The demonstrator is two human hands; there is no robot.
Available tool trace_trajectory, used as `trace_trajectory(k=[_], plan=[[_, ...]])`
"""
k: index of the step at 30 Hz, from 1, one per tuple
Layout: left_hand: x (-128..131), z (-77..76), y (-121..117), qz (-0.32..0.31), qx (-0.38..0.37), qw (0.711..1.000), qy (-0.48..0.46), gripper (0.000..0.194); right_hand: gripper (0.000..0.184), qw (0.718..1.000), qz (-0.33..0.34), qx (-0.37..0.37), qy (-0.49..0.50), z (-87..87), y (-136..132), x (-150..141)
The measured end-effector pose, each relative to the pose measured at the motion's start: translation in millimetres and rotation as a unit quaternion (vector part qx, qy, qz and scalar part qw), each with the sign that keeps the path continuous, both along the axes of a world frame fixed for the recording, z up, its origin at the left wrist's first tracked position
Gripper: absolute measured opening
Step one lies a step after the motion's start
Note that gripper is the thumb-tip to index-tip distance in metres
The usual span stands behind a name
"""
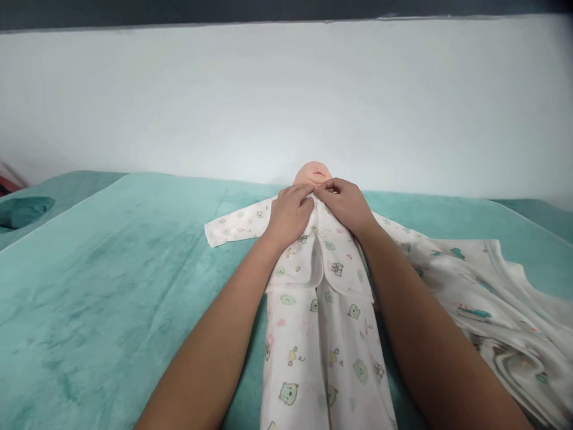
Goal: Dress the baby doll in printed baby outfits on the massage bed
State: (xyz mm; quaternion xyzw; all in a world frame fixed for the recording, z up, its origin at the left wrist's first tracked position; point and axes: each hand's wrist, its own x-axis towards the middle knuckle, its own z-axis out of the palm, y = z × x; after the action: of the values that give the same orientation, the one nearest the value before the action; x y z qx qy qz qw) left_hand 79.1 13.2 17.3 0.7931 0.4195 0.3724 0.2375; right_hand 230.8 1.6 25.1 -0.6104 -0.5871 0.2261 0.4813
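Observation:
A baby doll point(312, 171) lies on its back on the bed, dressed in a white printed baby shirt point(338, 263) and matching baby pants point(293, 352). At the doll's neck, my left hand point(292, 214) has its fingers closed on the shirt's collar. Beside it, my right hand point(348, 206) pinches the other side of the collar, fingertips almost touching the left ones. Whatever fastening lies under the fingers is hidden. The shirt's front edges meet down the middle and part slightly near the hem. One sleeve stretches out flat to the left.
Green plush bedding point(134, 286) spreads beneath the doll. A heap of white printed cloth point(487, 298) lies to the right, past my right forearm. A white wall point(224, 101) rises right behind the doll's head. Something dark green point(27, 212) sits at the far left.

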Motion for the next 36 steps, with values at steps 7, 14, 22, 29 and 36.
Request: trace_trajectory(k=[7,14,22,29,36], plan=[[-0.8,2.6,-1.8,0.005,-0.035,0.999,0.007,0.048,0.014,0.999,-0.011,0.029,0.022,-5.5,5.1,1.5],[-1.2,3.0,-2.7,0.003,-0.045,0.999,-0.009,0.047,0.011,0.995,-0.047,0.058,0.071,-11.9,12.4,2.9],[0.5,-1.2,-2.1,-0.004,-0.034,0.995,-0.094,0.02,0.014,0.993,0.008,0.09,0.074,-10.6,8.6,0.2],[-10.5,-4.2,-0.8,-0.056,-0.039,0.992,-0.107,0.013,0.013,0.993,0.094,0.07,0.026,-2.1,-1.5,7.2],[-19.6,-3.5,-0.9,-0.098,-0.06,0.989,-0.095,0.014,0.02,0.97,0.239,-0.032,0.003,7.1,-15.6,33.8]])
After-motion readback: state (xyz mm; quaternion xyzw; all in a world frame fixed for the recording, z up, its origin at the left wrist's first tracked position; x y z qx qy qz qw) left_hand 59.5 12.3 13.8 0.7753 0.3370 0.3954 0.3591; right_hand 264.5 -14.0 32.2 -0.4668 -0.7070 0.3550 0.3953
